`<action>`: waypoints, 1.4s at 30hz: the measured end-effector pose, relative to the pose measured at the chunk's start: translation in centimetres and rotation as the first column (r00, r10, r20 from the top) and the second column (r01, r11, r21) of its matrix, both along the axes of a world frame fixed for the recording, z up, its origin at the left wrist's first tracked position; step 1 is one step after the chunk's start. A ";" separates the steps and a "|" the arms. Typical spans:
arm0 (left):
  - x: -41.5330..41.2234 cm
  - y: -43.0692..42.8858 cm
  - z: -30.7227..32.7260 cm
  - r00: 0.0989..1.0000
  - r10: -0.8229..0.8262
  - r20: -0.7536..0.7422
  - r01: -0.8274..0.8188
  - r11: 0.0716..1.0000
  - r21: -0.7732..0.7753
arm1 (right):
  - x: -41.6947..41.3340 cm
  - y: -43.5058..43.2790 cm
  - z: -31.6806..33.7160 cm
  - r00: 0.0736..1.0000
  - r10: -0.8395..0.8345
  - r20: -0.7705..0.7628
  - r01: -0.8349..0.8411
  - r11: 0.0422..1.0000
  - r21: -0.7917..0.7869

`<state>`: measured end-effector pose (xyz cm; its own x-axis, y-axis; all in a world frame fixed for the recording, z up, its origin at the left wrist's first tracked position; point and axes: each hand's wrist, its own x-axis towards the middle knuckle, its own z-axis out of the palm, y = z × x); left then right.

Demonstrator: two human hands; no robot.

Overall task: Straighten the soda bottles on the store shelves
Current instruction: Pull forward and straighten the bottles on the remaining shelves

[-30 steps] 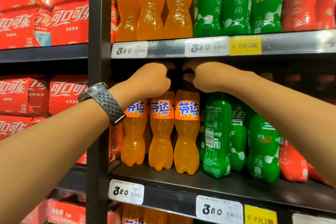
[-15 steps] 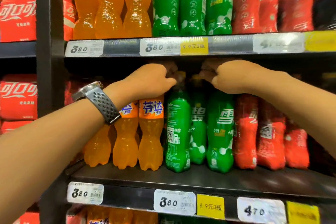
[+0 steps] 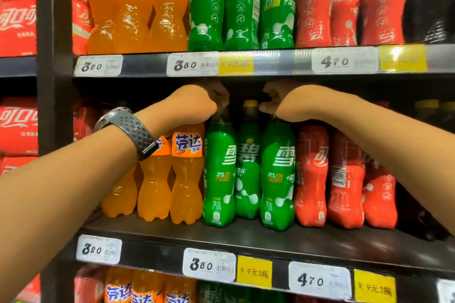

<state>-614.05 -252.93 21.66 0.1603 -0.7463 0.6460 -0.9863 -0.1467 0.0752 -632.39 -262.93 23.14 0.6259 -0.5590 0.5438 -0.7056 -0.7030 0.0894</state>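
Dark shelf (image 3: 246, 238) carries orange bottles (image 3: 187, 179), green bottles (image 3: 219, 179), red bottles (image 3: 311, 179).

Bright light glared off the price strip (image 3: 278, 63); deep shadow lay beneath it, and my wide lens blurred the edges.

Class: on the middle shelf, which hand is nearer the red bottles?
Right. The right hand grips the right green bottle, beside the red bottles; the left hand grips the left green bottle, farther off by the orange bottles.
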 end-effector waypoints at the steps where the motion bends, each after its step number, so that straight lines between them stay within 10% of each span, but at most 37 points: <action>1: 0.0 0.1 -0.1 1.000 -0.009 -0.013 0.009 1.000 0.005 | 0.8 -0.3 0.0 1.000 0.019 0.015 -0.020 1.000 0.001; 25: 1.4 -0.4 -0.2 0.998 -0.055 -0.022 0.055 0.998 -0.008 | 2.4 0.2 0.9 0.983 0.169 -0.071 -0.162 0.982 0.095; 37: -3.4 -2.3 0.3 0.976 -0.057 0.208 0.048 0.998 0.045 | 0.8 -1.2 0.9 0.980 0.192 -0.045 -0.194 0.980 -0.033; 42: -4.1 -3.7 0.8 0.979 -0.086 0.187 0.064 0.990 0.124 | -3.2 -1.9 1.0 0.948 0.318 0.008 -0.315 0.937 0.151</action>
<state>-618.16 -256.67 22.46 -0.0169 -0.8236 0.5670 -0.9893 -0.0684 -0.1289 -635.55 -264.85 24.19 0.7915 -0.4042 0.4584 -0.4438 -0.8958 -0.0235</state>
